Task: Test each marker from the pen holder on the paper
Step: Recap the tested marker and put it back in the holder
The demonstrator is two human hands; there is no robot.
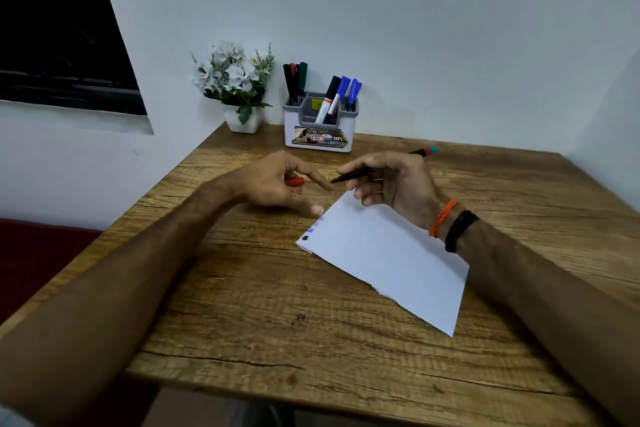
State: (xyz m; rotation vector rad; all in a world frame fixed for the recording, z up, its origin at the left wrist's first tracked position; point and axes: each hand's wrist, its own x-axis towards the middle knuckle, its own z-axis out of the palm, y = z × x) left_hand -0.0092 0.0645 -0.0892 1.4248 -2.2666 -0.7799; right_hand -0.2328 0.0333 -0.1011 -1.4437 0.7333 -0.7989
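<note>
A person's two bare forearms reach in over a wooden table (263, 305). The right hand (391, 184) holds a thin dark marker (356, 175) between thumb and curled fingers, its uncapped tip pointing left toward the other hand; the marker's far end, red with a teal tip, sticks out behind the hand. The left hand (277, 184) pinches a red cap (294, 181) between thumb and forefinger, while its other fingers stretch loosely toward the paper. The marker tip and the left forefinger are just beside each other.

A white sheet of paper (388, 260) lies on the table under and in front of the right hand, turned at an angle. Near its left corner are a few small marks — blue ones and a dark one.

At the back of the table, against the wall, stands a white and grey pen holder (320, 139). Dark markers stand in its left compartment, a black-and-white one in the middle, and blue-capped ones to the right. Just left of the holder sits a white pot of pale flowers (235, 80). The right wrist wears an orange band (441, 218) and a black band (460, 229).
</note>
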